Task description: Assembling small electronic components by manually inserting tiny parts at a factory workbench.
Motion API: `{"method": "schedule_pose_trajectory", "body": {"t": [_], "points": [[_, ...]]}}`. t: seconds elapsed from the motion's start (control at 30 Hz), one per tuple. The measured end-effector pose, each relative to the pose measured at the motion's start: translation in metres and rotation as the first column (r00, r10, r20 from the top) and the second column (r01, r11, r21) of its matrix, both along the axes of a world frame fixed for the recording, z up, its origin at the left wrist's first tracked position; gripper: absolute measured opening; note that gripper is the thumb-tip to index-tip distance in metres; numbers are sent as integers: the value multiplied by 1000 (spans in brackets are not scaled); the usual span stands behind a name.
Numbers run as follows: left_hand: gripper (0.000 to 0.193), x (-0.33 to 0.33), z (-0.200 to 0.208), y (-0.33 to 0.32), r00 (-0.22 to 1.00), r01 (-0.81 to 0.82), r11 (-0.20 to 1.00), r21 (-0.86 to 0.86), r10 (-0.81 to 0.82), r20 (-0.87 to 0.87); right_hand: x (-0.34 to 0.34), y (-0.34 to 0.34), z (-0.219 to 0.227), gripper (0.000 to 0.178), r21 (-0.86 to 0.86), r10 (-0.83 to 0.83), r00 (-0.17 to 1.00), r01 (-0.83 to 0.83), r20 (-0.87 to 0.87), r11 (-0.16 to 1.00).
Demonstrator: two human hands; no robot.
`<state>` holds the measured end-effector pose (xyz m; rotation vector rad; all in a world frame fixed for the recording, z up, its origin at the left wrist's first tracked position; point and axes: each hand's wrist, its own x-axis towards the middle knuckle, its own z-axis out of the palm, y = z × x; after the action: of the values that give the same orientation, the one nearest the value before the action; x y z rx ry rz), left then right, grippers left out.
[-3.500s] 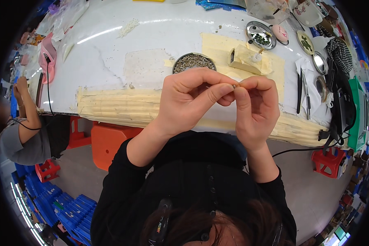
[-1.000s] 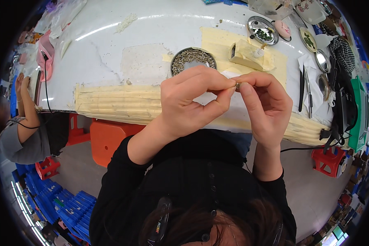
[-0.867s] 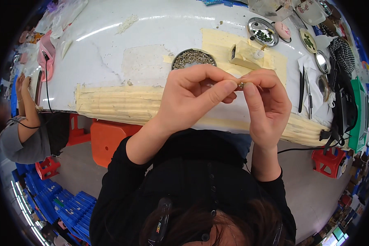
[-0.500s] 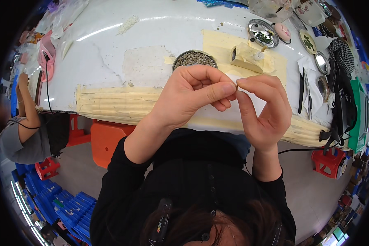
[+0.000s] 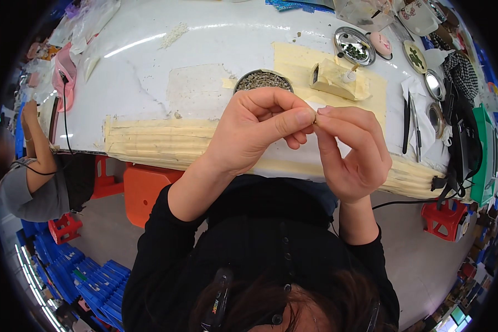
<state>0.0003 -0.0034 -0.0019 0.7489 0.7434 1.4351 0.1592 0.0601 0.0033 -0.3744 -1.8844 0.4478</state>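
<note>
A: Left hand [image 5: 254, 133] raised above the near edge of the table [image 5: 149, 83], thumb and fingers pinched together at the tips. Right hand [image 5: 351, 149] just beside, thumb and forefinger likewise pinched, tips meeting the left's.

B: Held between them?

A: Small pale piece [image 5: 316, 105], nipped at the meeting point of both sets of fingertips. Mostly covered by the fingers; kind not discernible.

B: Position relative to the table?

A: In the air above the near edge, in front of the round tin [image 5: 262, 80] of grey bits. Not touching the tin.

B: Other items noted?

A: Cream block [image 5: 333, 79] right of the tin, on a cream sheet [image 5: 299, 58]. Metal dish [image 5: 353, 45] with green bits farther back. Tweezers [image 5: 406, 116] on a white cloth to the right, well apart from the hands. Near edge padded with layered cream tape [image 5: 149, 141]. Orange stool [image 5: 144, 188] below the table. Another person [image 5: 36, 177] seated at far left.
</note>
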Motion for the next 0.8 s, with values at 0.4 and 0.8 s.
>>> {"method": "schedule_pose_trajectory", "body": {"t": [0.4,0.8], "points": [[8,-1,3,-2,994,75,997,4,-74,-81,9,0,3,11,-351,146,989,-138,-1,926],[9,-1,1,0,1000,21,1000,-19,-21,-4,-1,2,-6,21,98,-29,999,27,17,995]]}}
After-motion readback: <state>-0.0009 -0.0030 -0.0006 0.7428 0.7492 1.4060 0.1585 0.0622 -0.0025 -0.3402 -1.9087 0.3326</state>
